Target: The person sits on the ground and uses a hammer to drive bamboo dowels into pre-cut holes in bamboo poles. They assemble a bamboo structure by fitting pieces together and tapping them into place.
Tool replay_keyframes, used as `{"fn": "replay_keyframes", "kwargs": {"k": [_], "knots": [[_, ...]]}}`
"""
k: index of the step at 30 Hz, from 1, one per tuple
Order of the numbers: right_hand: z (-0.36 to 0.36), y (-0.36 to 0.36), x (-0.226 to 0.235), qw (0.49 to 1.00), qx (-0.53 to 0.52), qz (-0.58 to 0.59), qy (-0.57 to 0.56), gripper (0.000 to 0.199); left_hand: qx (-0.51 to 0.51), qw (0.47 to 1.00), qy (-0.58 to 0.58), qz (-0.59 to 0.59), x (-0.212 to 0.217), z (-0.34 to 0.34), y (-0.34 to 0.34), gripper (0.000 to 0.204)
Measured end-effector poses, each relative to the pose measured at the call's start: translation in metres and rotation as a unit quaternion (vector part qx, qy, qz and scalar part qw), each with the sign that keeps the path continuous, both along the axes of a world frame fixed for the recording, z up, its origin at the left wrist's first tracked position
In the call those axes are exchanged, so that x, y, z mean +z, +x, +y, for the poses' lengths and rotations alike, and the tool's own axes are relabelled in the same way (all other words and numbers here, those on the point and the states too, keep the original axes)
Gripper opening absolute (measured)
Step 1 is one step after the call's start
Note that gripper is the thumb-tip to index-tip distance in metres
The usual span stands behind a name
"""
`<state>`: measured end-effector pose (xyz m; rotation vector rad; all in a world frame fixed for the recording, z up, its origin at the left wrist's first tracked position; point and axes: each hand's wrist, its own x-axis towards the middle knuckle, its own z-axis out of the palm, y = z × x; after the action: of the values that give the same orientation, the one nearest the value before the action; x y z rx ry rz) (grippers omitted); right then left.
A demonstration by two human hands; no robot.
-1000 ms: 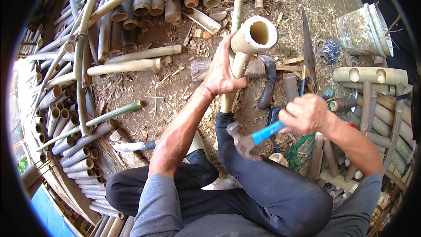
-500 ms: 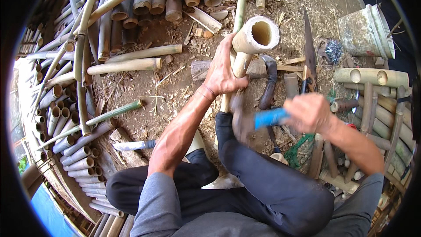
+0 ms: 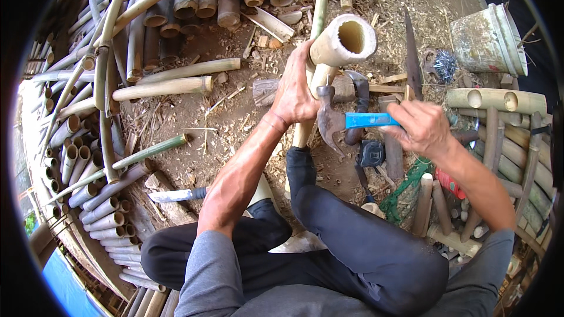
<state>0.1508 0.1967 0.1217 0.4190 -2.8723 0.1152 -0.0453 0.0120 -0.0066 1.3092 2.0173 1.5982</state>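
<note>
My left hand (image 3: 294, 91) is wrapped round a bamboo piece in front of me: a thick, pale bamboo tube (image 3: 326, 51) with its open end up and to the right, joined to a thinner bamboo peg (image 3: 323, 75). A long greenish bamboo pole (image 3: 321, 14) runs away behind it. My right hand (image 3: 424, 129) is closed on the blue handle of a claw hammer (image 3: 370, 120). The hammer's face is at the near end of the thin peg, beside my left fingers; whether they touch I cannot tell. Its claw points toward me.
Beyond the hammer lie a dark-handled metal tool (image 3: 361, 103), a tape measure (image 3: 372, 154) and a saw (image 3: 412, 53). A knife (image 3: 176, 194) rests at left near my knee. Bamboo tubes (image 3: 108, 217) are stacked at left. A dirty bucket (image 3: 480, 38) and a holed bamboo piece (image 3: 493, 100) are at right.
The hammer, blurred and lower before, has moved up to the thin peg's end and is sharp now. My right hand has risen slightly; my left hand keeps its hold.
</note>
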Motion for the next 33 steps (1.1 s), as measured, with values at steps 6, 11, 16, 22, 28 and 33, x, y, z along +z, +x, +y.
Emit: {"fn": "replay_keyframes", "kwargs": {"k": [6,11,16,22,28,33], "knots": [[-0.025,0.023,0.014,0.977,0.193,-0.093,0.002,0.038,-0.005,1.0,-0.018,-0.025,0.01,0.003,0.006,0.104],[-0.001,0.007,-0.004,1.0,-0.018,0.002,-0.012,0.038,0.005,1.0,0.023,0.017,-0.001,0.002,0.004,0.105],[-0.019,0.018,0.009,0.992,0.112,-0.054,0.004,0.039,0.006,1.0,-0.005,0.0,0.006,0.004,0.003,0.102],[-0.011,0.012,0.004,0.999,0.012,-0.037,-0.021,0.037,0.023,1.0,0.012,0.017,-0.004,0.001,0.002,0.1],[0.012,0.0,0.002,0.999,-0.023,0.009,0.044,0.042,0.032,0.999,0.016,0.033,0.002,0.009,0.005,0.097],[-0.022,0.012,0.021,0.991,0.117,-0.067,0.004,0.039,0.027,0.999,-0.013,0.024,0.002,0.003,0.004,0.102]]}}
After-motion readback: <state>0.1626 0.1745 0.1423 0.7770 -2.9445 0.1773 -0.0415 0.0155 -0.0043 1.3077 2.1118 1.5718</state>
